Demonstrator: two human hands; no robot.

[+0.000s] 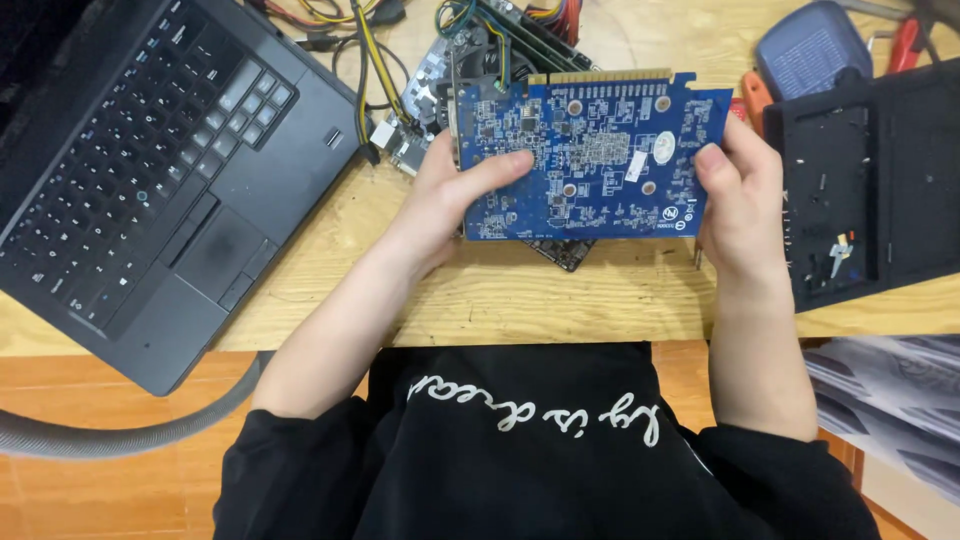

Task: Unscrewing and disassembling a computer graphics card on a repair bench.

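Note:
A blue circuit card point(590, 150) with a gold edge connector along its top is held above the wooden table point(560, 295), its solder side facing me. My left hand point(455, 195) grips its left edge, thumb lying across the board. My right hand point(740, 195) grips its right edge, thumb on the board's corner. A dark part point(565, 252) pokes out below the card's lower edge.
An open black laptop point(150, 170) lies at the left. A black flat casing point(870, 175) sits at the right. Behind the card are a motherboard point(440, 70) and yellow and black cables point(365, 60). A grey hose point(120, 430) curves at lower left.

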